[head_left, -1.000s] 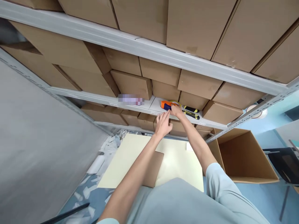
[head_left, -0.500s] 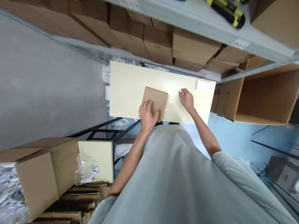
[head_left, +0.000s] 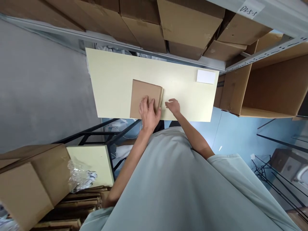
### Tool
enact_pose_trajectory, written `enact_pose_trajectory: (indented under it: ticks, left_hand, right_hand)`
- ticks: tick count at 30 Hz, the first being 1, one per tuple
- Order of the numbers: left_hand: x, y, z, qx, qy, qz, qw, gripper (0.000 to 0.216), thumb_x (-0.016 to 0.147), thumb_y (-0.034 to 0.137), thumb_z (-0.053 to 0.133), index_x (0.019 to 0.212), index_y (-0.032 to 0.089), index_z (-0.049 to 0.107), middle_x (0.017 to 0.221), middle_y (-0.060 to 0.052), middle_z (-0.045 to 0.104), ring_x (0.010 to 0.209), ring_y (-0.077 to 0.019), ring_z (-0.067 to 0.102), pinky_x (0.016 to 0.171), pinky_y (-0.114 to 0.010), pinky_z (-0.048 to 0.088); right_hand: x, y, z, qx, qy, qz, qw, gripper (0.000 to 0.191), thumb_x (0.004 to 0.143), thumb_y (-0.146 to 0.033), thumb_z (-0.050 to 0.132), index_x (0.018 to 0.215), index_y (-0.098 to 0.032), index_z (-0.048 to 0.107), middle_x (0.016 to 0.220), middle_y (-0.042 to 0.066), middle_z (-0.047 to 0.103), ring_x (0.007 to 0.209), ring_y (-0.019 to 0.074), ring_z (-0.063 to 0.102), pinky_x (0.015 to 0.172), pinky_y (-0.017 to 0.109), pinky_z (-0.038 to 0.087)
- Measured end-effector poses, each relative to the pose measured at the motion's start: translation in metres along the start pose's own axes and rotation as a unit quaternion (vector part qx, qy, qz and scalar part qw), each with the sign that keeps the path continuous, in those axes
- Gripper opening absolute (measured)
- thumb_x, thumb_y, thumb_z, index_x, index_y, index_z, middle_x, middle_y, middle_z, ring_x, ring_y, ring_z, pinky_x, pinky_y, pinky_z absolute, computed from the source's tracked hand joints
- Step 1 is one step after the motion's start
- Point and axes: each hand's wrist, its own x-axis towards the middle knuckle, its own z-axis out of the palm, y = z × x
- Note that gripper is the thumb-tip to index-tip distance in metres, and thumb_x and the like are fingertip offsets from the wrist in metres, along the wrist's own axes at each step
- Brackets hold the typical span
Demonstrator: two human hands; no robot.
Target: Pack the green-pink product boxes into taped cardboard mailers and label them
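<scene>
A small flat cardboard box (head_left: 144, 94) lies on a pale yellow table (head_left: 113, 77). My left hand (head_left: 148, 112) rests on the box's near right part, fingers spread flat on its top. My right hand (head_left: 173, 106) is just right of the box, its fingers stretched out low over the table and reaching the box's right edge. I see nothing held in either hand.
A white card (head_left: 205, 76) lies at the table's far right. An open empty carton (head_left: 271, 93) stands to the right. Shelves packed with cardboard boxes (head_left: 187, 22) rise behind the table. Another carton (head_left: 31, 179), flattened cardboard and a second small table (head_left: 92, 163) sit at lower left.
The view has dropped from the shelf to the table. Both hands left the shelf with the tape dispenser; my left hand came onto the box and my right hand moved in to its right edge.
</scene>
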Motion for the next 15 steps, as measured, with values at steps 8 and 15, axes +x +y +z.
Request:
enact_pose_trajectory:
  ticks: [8, 15]
  left_hand:
    - [-0.002, -0.007, 0.004, 0.0, -0.012, 0.002, 1.0, 0.067, 0.102, 0.038, 0.071, 0.165, 0.019, 0.056, 0.184, -0.022, 0.04, 0.177, -0.0409, 0.029, 0.145, -0.065, 0.022]
    - [-0.003, -0.012, 0.004, -0.005, -0.015, 0.013, 1.0, 0.068, 0.103, 0.033, 0.068, 0.168, 0.019, 0.055, 0.185, -0.022, 0.04, 0.178, -0.0399, 0.028, 0.146, -0.064, 0.021]
  right_hand:
    - [0.001, 0.009, -0.005, 0.188, -0.052, 0.011, 0.981, 0.015, 0.106, -0.027, 0.078, 0.098, -0.023, 0.066, 0.082, -0.002, 0.075, 0.075, 0.0125, 0.076, 0.079, 0.024, 0.06]
    - [-0.003, 0.02, -0.009, 0.131, 0.008, -0.166, 0.977, 0.014, 0.112, -0.039, 0.067, 0.104, -0.028, 0.063, 0.096, -0.004, 0.068, 0.075, 0.0118, 0.069, 0.078, 0.024, 0.06]
